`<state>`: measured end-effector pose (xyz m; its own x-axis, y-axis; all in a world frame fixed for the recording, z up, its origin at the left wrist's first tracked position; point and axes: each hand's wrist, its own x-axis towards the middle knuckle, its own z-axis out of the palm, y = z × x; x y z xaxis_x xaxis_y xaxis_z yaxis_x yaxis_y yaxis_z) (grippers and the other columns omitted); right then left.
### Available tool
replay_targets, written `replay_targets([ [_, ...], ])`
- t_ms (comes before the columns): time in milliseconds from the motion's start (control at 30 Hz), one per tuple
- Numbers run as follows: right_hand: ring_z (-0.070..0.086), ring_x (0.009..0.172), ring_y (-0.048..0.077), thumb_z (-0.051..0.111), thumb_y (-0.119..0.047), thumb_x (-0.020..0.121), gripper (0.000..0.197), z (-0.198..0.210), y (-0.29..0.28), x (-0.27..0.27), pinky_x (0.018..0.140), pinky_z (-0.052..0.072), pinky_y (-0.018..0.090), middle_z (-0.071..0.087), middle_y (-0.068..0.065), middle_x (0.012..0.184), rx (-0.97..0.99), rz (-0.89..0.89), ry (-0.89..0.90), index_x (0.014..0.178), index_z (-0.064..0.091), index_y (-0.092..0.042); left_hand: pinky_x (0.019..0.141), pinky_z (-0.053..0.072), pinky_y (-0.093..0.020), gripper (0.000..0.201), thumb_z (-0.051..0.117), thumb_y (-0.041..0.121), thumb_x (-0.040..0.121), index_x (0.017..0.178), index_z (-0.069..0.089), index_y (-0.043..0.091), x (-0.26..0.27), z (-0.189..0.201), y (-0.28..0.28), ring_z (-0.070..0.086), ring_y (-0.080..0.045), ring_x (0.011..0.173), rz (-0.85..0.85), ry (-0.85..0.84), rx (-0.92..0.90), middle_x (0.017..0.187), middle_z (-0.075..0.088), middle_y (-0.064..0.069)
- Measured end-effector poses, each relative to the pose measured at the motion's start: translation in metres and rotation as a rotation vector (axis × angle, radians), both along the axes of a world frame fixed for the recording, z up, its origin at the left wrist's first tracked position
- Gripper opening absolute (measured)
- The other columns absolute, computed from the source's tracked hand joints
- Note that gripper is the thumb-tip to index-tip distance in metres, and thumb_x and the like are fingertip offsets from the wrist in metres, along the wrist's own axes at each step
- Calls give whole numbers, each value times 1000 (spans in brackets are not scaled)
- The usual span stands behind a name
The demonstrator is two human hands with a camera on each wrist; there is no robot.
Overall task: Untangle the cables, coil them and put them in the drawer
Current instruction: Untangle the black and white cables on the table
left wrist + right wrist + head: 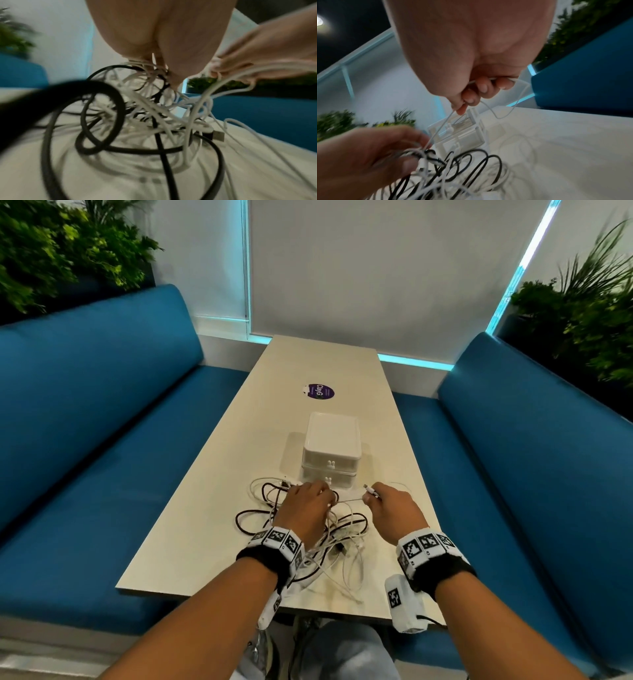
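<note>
Hands at work before the two-drawer unit (331,453): left hand (306,506) clutches the cable tangle (318,529) on the desk (219,467); right hand (394,508) pinches one white cable (349,499) taut between them.

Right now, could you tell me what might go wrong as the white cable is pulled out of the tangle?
The right hand pinches a thin white cable stretched taut to the tangle held by the left hand; pulling could tighten knots. The black cable loops through it and may drag along. The drawer unit looks closed.
</note>
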<state>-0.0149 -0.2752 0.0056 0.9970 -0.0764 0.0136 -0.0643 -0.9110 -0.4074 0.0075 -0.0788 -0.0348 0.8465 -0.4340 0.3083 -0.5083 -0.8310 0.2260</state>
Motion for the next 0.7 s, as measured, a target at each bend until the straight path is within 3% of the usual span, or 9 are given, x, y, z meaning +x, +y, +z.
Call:
replay_targets([
  [100,59,85,31,45,-44,97,23,-5,-18,1,70,50,37,65,6,94,3,-90,63,92,59,-27,101,31,-36,34,54,14,93,124,56,29,2,-7,14,50,-19,119,17,76,-69,129,55,7],
  [200,58,87,31,44,-42,97,23,-10,-24,-1,67,45,33,65,8,97,-54,-113,102,97,59,-24,105,24,-38,41,52,13,90,125,55,35,-1,-6,19,50,-17,121,31,131,-32,126,57,9],
  [333,58,80,31,44,-41,97,22,-10,-8,-3,66,44,33,63,9,92,-10,-76,67,89,52,-22,108,24,-41,53,59,8,79,125,57,36,-2,0,7,44,-20,124,75,117,31,130,48,5],
  [467,58,81,24,57,-48,90,23,-6,-1,-3,67,41,31,62,-1,84,69,-41,45,84,53,-26,110,20,-41,37,55,15,86,118,63,32,3,6,-4,42,-19,127,58,142,-55,138,44,6],
  [600,59,77,21,62,-44,89,21,-3,-1,-4,66,43,31,63,-4,79,149,-22,39,82,55,-25,103,26,-41,24,44,33,95,106,64,29,-2,6,-19,53,-19,114,18,100,21,111,64,7],
  [700,58,74,19,62,-45,89,23,-1,-2,-6,64,42,31,62,-4,76,174,-12,10,80,56,-25,103,28,-45,19,47,38,96,104,62,30,-4,0,-20,51,-20,113,55,36,94,110,63,7],
])
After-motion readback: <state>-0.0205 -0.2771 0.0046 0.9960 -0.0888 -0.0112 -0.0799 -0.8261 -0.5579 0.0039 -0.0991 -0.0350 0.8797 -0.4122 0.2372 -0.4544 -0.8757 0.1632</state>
